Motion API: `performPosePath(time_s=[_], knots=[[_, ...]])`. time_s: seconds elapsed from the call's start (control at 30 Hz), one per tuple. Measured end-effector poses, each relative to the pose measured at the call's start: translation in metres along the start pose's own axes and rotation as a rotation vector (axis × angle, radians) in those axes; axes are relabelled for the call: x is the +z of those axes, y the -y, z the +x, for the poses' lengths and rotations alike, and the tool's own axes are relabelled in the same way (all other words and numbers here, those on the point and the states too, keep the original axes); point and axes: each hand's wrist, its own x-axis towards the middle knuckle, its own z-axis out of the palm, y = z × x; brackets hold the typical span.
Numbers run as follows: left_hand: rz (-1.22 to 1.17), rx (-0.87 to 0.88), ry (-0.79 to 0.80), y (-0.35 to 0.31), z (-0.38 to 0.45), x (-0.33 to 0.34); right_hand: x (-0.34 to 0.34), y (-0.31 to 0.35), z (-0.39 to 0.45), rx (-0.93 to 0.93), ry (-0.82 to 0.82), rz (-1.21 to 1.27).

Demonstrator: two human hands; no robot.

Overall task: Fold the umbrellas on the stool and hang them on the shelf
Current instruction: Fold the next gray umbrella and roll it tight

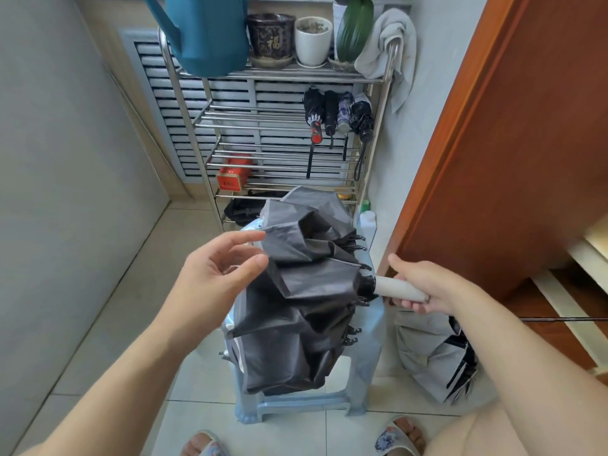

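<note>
Head view: the right hand [424, 286] grips the cream handle [399, 288] of a collapsed black umbrella [302, 301] lying over the pale blue stool [368, 350]. The left hand [214, 271] hovers relaxed, fingers spread, beside its canopy. 4 folded umbrellas [339, 115] hang on the metal shelf [279, 159].

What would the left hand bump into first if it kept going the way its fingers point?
Most likely the loose dark canopy of the grey umbrella on the stool. The left hand is open, its fingertips pointing right and almost at the fabric. Depth is hard to judge from one view.
</note>
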Motion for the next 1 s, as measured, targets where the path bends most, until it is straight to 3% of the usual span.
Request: performPosePath(time_s=[0.1,0.3,0.43,0.6,0.77,1.0], knots=[[0.1,-0.007,0.002,-0.004,0.005,0.006,-0.003,-0.002,0.0,0.017,0.008,0.052],[-0.153,0.123,-0.322,-0.081,0.03,-0.007,-0.042,0.068,-0.03,-0.382,-0.422,0.298],[-0.266,0.086,-0.347,-0.148,0.054,-0.014,-0.088,0.144,-0.068,-0.792,-0.727,0.335],[-0.302,0.1,-0.367,-0.167,0.044,-0.018,-0.111,0.181,-0.087,-0.99,-1.0,0.405],[-0.287,0.004,-0.303,-0.133,0.024,-0.012,-0.084,0.158,-0.059,-0.938,-0.858,0.47],[-0.372,-0.305,-0.218,-0.043,-0.042,0.006,-0.012,0.047,0.022,-0.568,-0.532,0.294]])
